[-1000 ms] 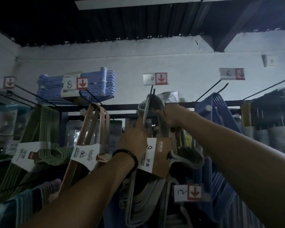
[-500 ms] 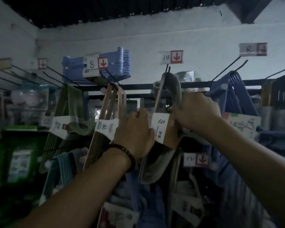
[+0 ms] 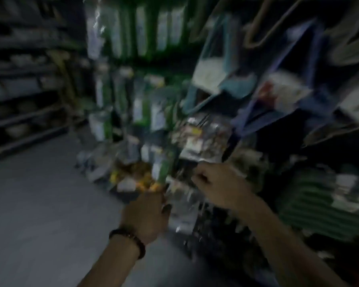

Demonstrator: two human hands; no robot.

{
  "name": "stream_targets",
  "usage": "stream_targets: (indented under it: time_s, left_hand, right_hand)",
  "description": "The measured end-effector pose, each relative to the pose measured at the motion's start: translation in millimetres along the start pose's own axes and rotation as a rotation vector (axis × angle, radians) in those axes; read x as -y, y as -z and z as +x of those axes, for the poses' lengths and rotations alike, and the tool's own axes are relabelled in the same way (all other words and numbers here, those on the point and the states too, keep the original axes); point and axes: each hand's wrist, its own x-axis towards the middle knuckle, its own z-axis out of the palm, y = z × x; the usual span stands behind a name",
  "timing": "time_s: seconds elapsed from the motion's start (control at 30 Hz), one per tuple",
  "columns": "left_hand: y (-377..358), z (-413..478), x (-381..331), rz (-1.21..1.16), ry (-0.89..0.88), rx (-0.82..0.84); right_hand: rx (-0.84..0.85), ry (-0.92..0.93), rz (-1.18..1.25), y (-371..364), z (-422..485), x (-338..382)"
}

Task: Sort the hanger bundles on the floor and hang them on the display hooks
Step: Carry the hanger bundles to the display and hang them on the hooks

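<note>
Green ribbed plastic hanger bundle (image 3: 311, 206) low-right, I think; right hand (image 3: 220, 188) curled, contents unclear; left hand (image 3: 145, 216) unreadable; I risk mis-grabbing in this blur.

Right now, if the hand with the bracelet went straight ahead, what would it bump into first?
Probably the blurry yellow packets just ahead of the left hand. The picture is too smeared to tell how far off they are.
</note>
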Motion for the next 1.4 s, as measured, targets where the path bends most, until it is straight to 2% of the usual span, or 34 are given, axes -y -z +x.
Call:
stream_targets:
  time_s: [0.17,0.3,0.43,0.6,0.73,0.87,0.93,1.0,1.07,1.1,1.17,1.23,1.4]
  left_hand:
    - [-137,-117,153,-0.160,0.441,0.330]
    - [-233,-180,219,-0.288,0.685,0.429]
    - [-359,-205,269,-0.447,0.838,0.527]
    - [-568,-204,318,-0.646,1.022,0.524]
    - [-724,-181,356,-0.808,1.175,0.582]
    - [-852,-144,404,-0.808,1.225,0.481]
    - [-891,-121,415,-0.817,1.230,0.457]
    - [-917,-99,425,-0.769,1.185,0.479]
    - [-926,-86,427,-1.115,1.461,0.225]
    - [-932,-83,429,-1.161,1.507,0.163]
    - [-933,-81,428,-1.220,1.541,0.088]
    - [-922,-84,420,-1.278,1.529,0.108]
    - [-850,-109,383,-1.454,1.525,0.021]
  right_hand:
    - [0.413,-0.053,0.086,-245,-8,29]
    - [0.703,-0.217,0.155,-402,-34,19]
    - [0.832,-0.345,0.141,-560,-55,-36]
    - [0.996,-0.456,0.048,-764,-72,-139]
    - [0.966,-0.534,0.026,-902,-59,-210]
    - [1.008,-0.456,0.101,-1014,-45,-253]
    - [0.971,-0.488,0.179,-1057,-47,-269]
    - [0.867,-0.599,0.324,-1083,-52,-277]
    - [0.742,-0.685,0.480,-1092,-56,-279]
    - [0.718,-0.713,0.552,-1092,-57,-278]
    - [0.745,-0.666,0.672,-1078,-60,-270]
    - [0.757,-0.562,0.745,-1059,-66,-260]
    - [0.780,-0.582,0.785,-975,-84,-238]
